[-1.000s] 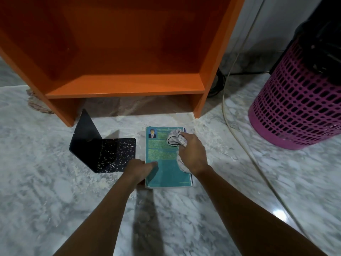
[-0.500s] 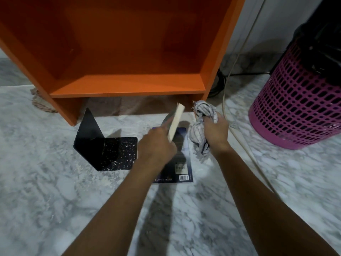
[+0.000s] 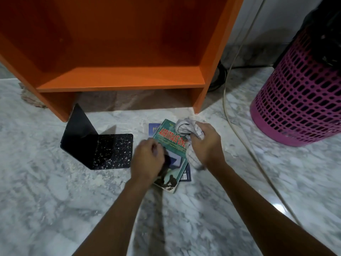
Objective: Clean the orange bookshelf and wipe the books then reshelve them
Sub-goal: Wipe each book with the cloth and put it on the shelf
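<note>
Two bare arms reach out from the bottom of the view, down to the floor (image 3: 55, 200). The floor is grey and white marble with pale dust on it.

The left hand (image 3: 147, 159) has its back up and its fingers curled. It holds the left side of a green book (image 3: 170, 140). The fingertips are hidden under the hand. The right hand (image 3: 204, 145) is closed tight round a bunched-up grey and white cloth (image 3: 184, 126). The cloth sits on the top right corner of the book's cover. Some of it hangs down below the hand.

The green book has red letters on the front. It lies crooked on top of a dark blue book (image 3: 153, 128), and only the edges of that one show. Both books are on the floor, just in front of the orange bookshelf (image 3: 120, 78). The shelf board has nothing on it.

A black bookend (image 3: 97, 146) stands on the floor just left of the books. It is speckled with white bits. A pink basket (image 3: 299, 100) full of holes stands well off to the right. A pale cable (image 3: 239, 130) runs over the floor between the basket and the books.
</note>
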